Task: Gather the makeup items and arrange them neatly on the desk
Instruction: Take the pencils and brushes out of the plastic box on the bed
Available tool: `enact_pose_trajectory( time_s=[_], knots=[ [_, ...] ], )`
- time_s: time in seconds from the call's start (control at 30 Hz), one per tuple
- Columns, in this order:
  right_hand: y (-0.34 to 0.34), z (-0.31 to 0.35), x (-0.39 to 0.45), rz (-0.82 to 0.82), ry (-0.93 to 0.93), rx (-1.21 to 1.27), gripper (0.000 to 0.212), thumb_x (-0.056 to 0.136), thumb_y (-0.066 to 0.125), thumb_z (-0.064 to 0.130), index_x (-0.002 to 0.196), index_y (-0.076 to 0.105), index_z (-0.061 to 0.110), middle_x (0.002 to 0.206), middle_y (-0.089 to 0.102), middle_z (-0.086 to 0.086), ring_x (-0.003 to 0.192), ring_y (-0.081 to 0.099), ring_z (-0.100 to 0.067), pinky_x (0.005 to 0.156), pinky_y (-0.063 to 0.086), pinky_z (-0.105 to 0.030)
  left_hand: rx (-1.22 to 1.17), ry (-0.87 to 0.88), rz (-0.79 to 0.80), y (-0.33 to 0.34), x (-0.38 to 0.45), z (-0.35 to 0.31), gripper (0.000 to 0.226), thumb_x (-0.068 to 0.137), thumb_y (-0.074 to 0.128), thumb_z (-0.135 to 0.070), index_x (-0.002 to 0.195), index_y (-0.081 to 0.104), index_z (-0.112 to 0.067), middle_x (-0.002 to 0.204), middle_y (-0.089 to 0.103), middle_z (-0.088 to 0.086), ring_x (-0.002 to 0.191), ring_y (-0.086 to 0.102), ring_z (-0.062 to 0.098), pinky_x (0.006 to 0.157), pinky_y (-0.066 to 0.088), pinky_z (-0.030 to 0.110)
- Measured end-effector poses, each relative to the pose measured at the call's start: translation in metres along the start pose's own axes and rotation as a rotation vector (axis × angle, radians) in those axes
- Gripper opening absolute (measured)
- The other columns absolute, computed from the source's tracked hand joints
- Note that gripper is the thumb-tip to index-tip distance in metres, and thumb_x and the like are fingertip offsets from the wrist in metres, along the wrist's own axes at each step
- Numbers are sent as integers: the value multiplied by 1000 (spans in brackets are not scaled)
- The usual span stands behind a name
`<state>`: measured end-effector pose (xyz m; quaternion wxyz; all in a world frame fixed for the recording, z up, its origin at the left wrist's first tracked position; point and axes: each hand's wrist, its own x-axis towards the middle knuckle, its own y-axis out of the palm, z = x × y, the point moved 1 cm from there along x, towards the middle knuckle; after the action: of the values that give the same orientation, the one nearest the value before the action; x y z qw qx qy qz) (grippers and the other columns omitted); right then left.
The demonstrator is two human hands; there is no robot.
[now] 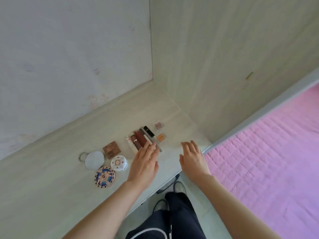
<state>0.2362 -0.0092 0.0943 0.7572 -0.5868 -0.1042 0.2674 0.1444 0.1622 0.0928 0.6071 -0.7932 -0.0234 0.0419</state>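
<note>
Makeup lies grouped on the pale desk [51,169]. A row of lip tubes [138,139] sits side by side, with a black lipstick [148,131] at its right end. Two small clear eyeshadow pots, one pinkish [158,125] and one orange [161,137], lie to the right. A brown eyeshadow palette [111,149], a white round compact [94,160], a white patterned jar [119,163] and a blue patterned compact [104,177] sit to the left. My left hand [145,163] is flat, its fingertips over the near ends of the tubes. My right hand [192,157] hovers open beside the pots, holding nothing.
A metal ring [82,156] hangs off the white compact. Wooden panels close the desk at the back and right. A pink quilted bed [269,161] lies right of the desk edge. My dark trousers [179,214] and shoes show below the desk's front edge.
</note>
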Motion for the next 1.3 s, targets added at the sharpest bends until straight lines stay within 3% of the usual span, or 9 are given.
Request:
enact_pose_trajectory(
  time_s=[0.2,0.37,0.53,0.67,0.83,1.1,1.3],
  knots=[
    [0,-8,-71,-37,189,-26,60,97,42,21,150,18,7,157,19,-10,146,8,-32,119,15,-44,-27,215,20,5,-9,-34,55,88,61,-17,139,46,-6,150,39,7,142,29,29,113,30,45],
    [-3,-32,-129,-77,420,10,62,98,39,23,151,10,13,159,10,-7,147,1,-31,119,11,-47,-1,454,53,16,-7,-85,55,80,71,-15,132,55,-5,143,48,9,134,42,32,102,43,49],
    [-7,-59,-185,-118,654,40,64,100,33,29,152,-1,14,160,0,-5,146,-8,-33,119,4,-51,21,665,67,28,-7,-141,57,77,74,-14,131,57,-7,141,51,9,131,46,31,103,42,49],
    [-7,-80,-235,-149,791,82,63,100,34,29,152,3,12,160,2,-7,146,-7,-34,117,1,-50,32,810,124,40,-17,-194,60,81,71,-15,136,51,-6,143,48,11,134,42,30,107,39,49],
    [-5,-105,-306,-205,972,148,61,97,43,30,150,19,9,158,18,-9,146,7,-35,117,9,-52,72,988,216,60,-43,-271,61,83,68,-20,139,48,-9,146,44,9,138,37,28,112,32,48],
    [5,-151,-437,-241,1251,194,64,98,42,35,151,17,8,158,17,-10,145,6,-38,116,8,-54,126,1161,264,92,-114,-396,57,85,66,-20,138,49,-9,143,49,8,137,39,29,112,31,50],
    [8,-167,-543,-366,1495,208,62,96,46,37,147,28,7,153,31,-12,143,20,-39,114,20,-55,111,1331,298,112,-177,-489,58,83,67,-15,138,49,-8,142,49,9,138,35,32,113,26,54]
  ],
)
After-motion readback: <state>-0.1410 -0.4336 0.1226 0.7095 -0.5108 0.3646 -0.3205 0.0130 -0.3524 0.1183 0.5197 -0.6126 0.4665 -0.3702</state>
